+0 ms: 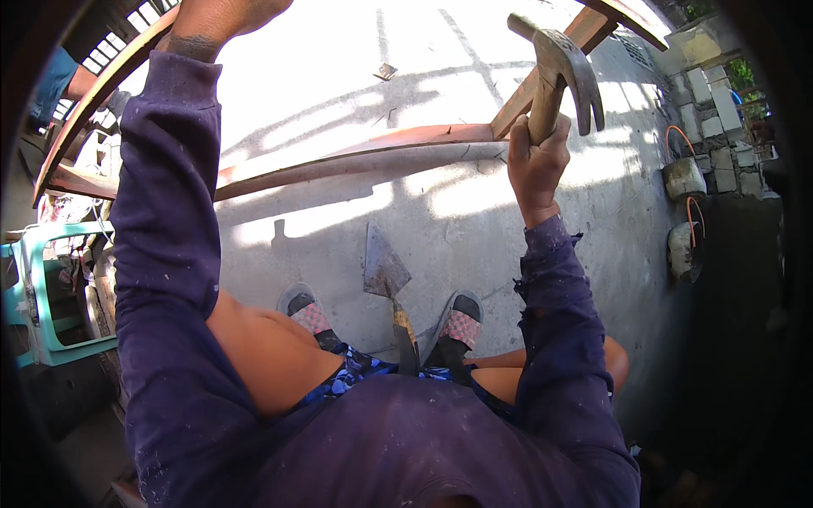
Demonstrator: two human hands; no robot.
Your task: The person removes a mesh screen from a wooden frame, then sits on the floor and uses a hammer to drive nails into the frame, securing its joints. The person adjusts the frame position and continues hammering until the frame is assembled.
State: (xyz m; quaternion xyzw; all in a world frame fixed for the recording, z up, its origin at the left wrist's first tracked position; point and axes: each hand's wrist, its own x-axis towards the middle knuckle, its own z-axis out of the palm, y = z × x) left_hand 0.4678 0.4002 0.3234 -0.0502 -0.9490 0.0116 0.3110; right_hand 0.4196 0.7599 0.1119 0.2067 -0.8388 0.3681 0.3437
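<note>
1. Fingers (542, 140) of the right hand (535, 165) are wrapped fully closed around the wooden handle of a claw hammer (566, 72), gripping low on the shaft with the thumb folded over. The hammer sits at about 1 o'clock in the view, head up, claws pointing to the right.
2. Left hand (222, 17) is at 11 o'clock, mostly cut off by the top edge; it seems to rest on or near the wooden frame, but whether those fingers are closed I cannot tell.
3. Handling judgement, hammer: steel head looks heavy against a light wooden shaft, so top-heavy. Stiff, not fragile. The bare wood should give fair grip. A hold near the end of the handle, as here, gives swing; closer to the head would give control.
4. Wooden frame (356, 157) runs from 9 o'clock across to 1 o'clock just beyond the hammer hand: long reddish boards, rigid, likely awkward rather than heavy.
5. Below, on the concrete floor (474, 229), a trowel (385, 271) lies between two sandalled feet, blade pointing away.
6. Two cement-caked buckets (683, 178) stand at 3 o'clock; a green plastic chair (34, 296) at 9 o'clock.
</note>
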